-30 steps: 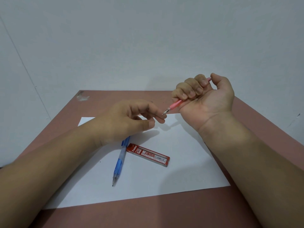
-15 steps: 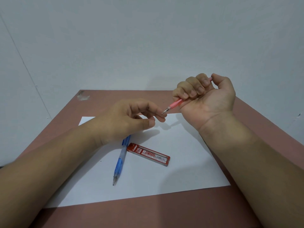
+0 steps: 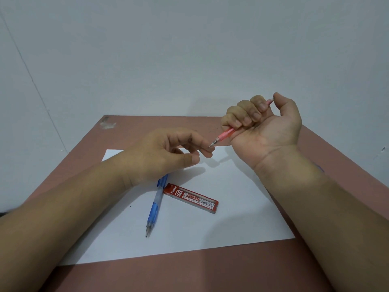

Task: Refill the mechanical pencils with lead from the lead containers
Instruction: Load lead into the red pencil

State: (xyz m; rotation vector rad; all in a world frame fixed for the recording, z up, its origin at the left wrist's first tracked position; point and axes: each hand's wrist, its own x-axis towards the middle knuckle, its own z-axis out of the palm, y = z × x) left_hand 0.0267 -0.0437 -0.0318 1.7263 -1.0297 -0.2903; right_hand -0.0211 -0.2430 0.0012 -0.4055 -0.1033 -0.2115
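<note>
1. R hand (image 3: 267,127) raised, palm toward camera, fingers curled round pink pencil (image 3: 226,133); thumb on the push-button end, metal tip (image 3: 212,143) slanting down-left.
2. L hand (image 3: 168,154) just beside that tip, fingers loosely curled, index pad at the point, looks like touching. Thumb and index nearly together; can't tell if a lead sits between them, too thin to see.
3. Blue pencil (image 3: 154,205) flat on white paper (image 3: 242,207) below L hand, top end hidden under L wrist. Red lead case (image 3: 190,198) lying near it, under the gap btwn both hands, cap state unclear.
4. Likely step: clicking w/ thumb to feed or test lead, or easing it back in w/ L fingertip.
5. To do well: keep barrel steady in R fist, move thumb only, short clicks.
6. Hold L fingertip square on the tip axis; sideways push prob snaps the lead.
7. If pushing lead back, keep button pressed down throughout, release only once lead is in.
8. Blue pencil apparently not yet picked up; case within easy reach of L hand for that.
</note>
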